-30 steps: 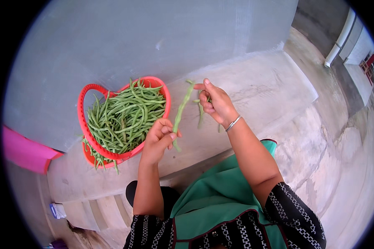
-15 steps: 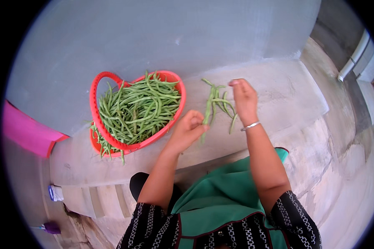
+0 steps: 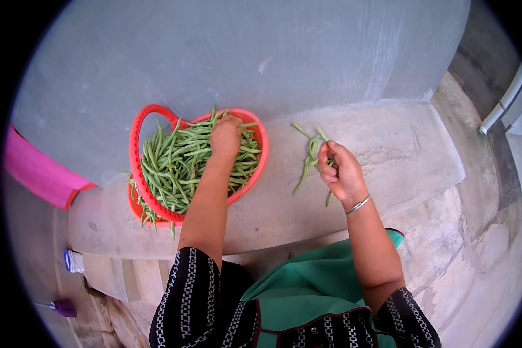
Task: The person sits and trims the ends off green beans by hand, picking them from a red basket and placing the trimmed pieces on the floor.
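Observation:
A red plastic basket (image 3: 263, 145) with an arched handle holds a heap of long green beans (image 3: 177, 156). Into the right side of that heap reaches my left hand (image 3: 225, 137), back of the hand up; its fingertips are hidden among the beans. To the right of the basket, my right hand (image 3: 343, 168) is raised above a small pile of loose beans (image 3: 305, 165). Its fingers are curled in and the thumb is pressed to them, with a green bean (image 3: 322, 133) sticking out at the thumb tip. A silver bangle circles my right wrist.
The basket stands on a pale concrete ledge (image 3: 388, 139) against a grey wall (image 3: 214, 52). A pink panel or cloth (image 3: 43, 168) is at far left. Below it lie a small blue-and-white packet (image 3: 73, 261) and a purple brush-like thing (image 3: 64, 307). A white pipe (image 3: 503, 101) runs at far right.
My left hand has left the loose beans and moved left into the basket. My right hand has come down slightly toward me, and its fingers are now curled around a bean.

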`<act>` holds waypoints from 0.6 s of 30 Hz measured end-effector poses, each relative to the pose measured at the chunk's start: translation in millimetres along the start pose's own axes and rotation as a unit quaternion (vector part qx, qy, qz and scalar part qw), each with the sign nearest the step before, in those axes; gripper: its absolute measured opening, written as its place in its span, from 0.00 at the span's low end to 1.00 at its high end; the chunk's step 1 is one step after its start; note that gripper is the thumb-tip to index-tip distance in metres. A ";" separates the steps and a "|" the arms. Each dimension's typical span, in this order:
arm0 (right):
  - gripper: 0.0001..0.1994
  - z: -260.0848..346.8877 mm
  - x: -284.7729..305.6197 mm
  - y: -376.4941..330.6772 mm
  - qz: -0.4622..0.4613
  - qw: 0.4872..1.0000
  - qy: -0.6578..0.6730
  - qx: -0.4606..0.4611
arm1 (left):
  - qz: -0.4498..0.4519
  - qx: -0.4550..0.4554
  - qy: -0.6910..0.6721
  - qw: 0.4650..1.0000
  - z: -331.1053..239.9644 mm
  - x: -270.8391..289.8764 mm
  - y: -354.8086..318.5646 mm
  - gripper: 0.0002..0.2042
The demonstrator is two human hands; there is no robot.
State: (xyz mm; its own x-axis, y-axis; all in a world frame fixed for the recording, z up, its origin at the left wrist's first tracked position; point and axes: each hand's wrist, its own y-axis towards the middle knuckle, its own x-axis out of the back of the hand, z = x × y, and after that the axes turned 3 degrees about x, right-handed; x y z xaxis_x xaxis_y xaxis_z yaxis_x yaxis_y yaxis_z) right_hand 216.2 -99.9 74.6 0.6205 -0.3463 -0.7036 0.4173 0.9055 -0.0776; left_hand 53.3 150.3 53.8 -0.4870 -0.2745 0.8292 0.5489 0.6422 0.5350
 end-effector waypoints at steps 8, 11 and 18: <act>0.17 -10.6 -20.6 -9.7 0.059 0.972 -0.224 0.031 | -0.090 -0.188 -0.133 0.969 -87.2 94.4 -50.2 0.11; 0.18 -13.2 -26.9 -18.8 0.065 0.960 -0.272 -0.003 | -0.081 -0.211 -0.152 0.962 -99.3 97.7 -67.8 0.13; 0.17 -12.5 -10.0 -13.8 -0.124 0.773 -0.503 0.366 | 0.026 -0.124 -0.212 0.969 -132.5 81.0 -99.1 0.07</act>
State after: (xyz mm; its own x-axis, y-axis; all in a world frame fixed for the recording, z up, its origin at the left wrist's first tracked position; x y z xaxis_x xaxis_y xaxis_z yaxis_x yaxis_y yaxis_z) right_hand 196.0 -105.9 73.8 0.5097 -0.8362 0.2025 0.6414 0.5262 0.5584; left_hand 49.4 -30.4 89.5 -0.6616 0.1061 0.7423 0.7003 0.4415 0.5610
